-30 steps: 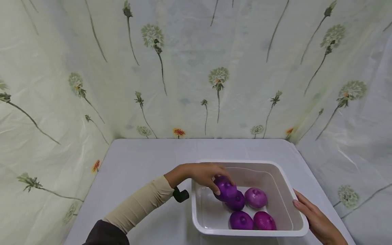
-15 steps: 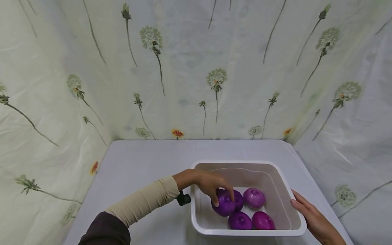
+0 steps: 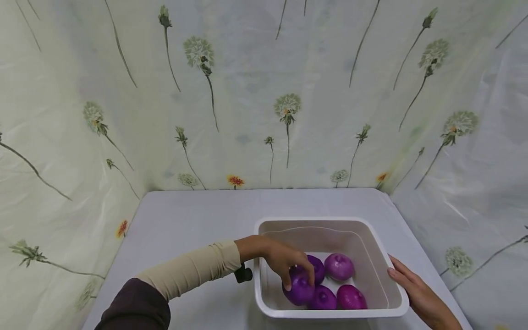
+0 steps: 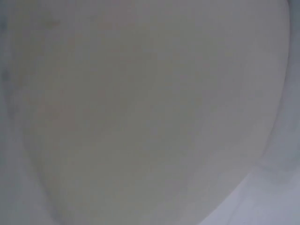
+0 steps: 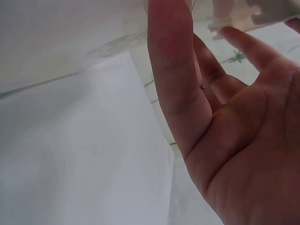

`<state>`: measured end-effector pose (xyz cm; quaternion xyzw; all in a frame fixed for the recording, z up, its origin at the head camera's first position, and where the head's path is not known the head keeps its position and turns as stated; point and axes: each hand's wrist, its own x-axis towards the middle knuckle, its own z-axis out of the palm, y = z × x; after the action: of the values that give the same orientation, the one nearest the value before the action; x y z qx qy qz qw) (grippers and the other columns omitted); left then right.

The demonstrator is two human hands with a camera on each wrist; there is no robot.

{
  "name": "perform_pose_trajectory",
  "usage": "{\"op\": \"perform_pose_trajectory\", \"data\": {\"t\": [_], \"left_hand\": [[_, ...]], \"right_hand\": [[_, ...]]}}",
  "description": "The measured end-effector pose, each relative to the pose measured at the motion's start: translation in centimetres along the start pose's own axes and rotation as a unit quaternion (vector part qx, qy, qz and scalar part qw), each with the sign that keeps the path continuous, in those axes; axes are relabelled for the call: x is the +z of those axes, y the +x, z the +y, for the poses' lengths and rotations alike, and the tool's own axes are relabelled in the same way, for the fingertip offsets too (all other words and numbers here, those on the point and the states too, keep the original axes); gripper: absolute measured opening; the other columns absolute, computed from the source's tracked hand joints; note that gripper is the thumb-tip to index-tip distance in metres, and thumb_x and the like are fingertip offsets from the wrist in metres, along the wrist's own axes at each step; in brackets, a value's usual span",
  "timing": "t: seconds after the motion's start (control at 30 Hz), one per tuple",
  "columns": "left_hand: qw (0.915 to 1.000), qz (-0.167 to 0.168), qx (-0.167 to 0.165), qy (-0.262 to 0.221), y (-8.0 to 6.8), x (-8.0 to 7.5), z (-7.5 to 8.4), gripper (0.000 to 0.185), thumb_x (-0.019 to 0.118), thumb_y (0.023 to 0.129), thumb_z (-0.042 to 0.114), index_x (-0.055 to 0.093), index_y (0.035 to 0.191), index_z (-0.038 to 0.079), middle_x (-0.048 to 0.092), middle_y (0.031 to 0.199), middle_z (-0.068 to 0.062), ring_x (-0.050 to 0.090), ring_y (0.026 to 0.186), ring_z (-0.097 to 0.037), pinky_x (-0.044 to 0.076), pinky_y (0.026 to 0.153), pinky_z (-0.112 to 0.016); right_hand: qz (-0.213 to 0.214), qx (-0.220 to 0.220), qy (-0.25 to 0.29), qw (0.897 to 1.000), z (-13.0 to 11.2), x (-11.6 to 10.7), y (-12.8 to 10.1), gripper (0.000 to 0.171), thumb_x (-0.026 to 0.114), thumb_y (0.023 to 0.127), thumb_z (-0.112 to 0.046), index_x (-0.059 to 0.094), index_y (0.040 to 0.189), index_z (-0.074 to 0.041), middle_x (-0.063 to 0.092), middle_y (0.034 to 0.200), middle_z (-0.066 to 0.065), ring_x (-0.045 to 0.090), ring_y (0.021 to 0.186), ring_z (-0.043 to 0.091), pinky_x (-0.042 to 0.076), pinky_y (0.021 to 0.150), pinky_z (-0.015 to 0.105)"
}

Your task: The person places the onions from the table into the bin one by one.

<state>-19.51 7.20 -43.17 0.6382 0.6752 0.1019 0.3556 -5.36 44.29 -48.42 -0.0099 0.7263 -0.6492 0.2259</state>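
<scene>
In the head view, a white plastic tub (image 3: 330, 313) holds several purple-skinned red onions. My left hand (image 3: 284, 261) reaches in over the tub's left side and grips a red onion (image 3: 299, 291) from above, low near the front left. Other onions lie close by: a dark one (image 3: 316, 269) behind, a paler one (image 3: 339, 266) at the back right, one (image 3: 323, 299) beside the held onion, and a pinkish one (image 3: 351, 297) at the front right. My right hand (image 3: 418, 291) holds the tub's right rim; in the right wrist view its fingers (image 5: 171, 61) reach up against the tub's outside.
The tub stands on a table with a white cloth (image 3: 198, 220). Flower-printed sheeting (image 3: 247, 91) hangs behind and along both sides. A small black device (image 3: 243, 274) sits under the left wrist. In the left wrist view only a blurred pale surface (image 4: 150, 112) shows.
My left hand has lowered the gripped onion toward the tub's front left, beside the front onions. My right hand stays at the rim. The head view has shifted slightly.
</scene>
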Motion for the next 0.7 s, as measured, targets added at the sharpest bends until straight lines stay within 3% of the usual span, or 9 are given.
{"op": "perform_pose_trajectory", "data": {"t": [0.13, 0.4, 0.7], "left_hand": [[0.9999, -0.004, -0.009, 0.014, 0.1, 0.5, 0.1, 0.058, 0.085, 0.078, 0.015, 0.061, 0.129, 0.027, 0.054, 0.128, 0.006, 0.046, 0.116, 0.002, 0.039, 0.099, -0.012], [0.9983, -0.039, -0.022, 0.038, 0.7, 1.2, 0.1, 0.057, 0.085, 0.078, 0.014, 0.061, 0.127, 0.027, 0.051, 0.124, 0.006, 0.044, 0.112, 0.002, 0.037, 0.097, -0.01], [0.995, -0.081, -0.026, 0.053, 1.3, 1.4, 0.0, 0.055, 0.086, 0.078, 0.016, 0.059, 0.126, 0.024, 0.05, 0.121, 0.005, 0.041, 0.108, 0.002, 0.036, 0.092, -0.009]], "right_hand": [[-0.007, -0.012, 0.001, 1.0, 0.0, 0.0, 0.0, 0.053, 0.023, 0.112, -0.026, 0.004, 0.161, -0.033, 0.054, 0.129, -0.034, 0.06, 0.115, 0.001, 0.056, 0.088, 0.036], [-0.013, -0.009, 0.023, 1.0, 0.3, 0.0, -0.2, 0.051, 0.023, 0.112, -0.027, 0.01, 0.159, -0.043, 0.055, 0.128, -0.033, 0.061, 0.115, 0.002, 0.056, 0.089, 0.036], [0.001, -0.006, 0.001, 1.0, 0.2, 0.0, -0.2, 0.054, 0.024, 0.112, -0.028, 0.004, 0.161, -0.033, 0.053, 0.129, -0.035, 0.059, 0.116, 0.001, 0.055, 0.089, 0.035]]}}
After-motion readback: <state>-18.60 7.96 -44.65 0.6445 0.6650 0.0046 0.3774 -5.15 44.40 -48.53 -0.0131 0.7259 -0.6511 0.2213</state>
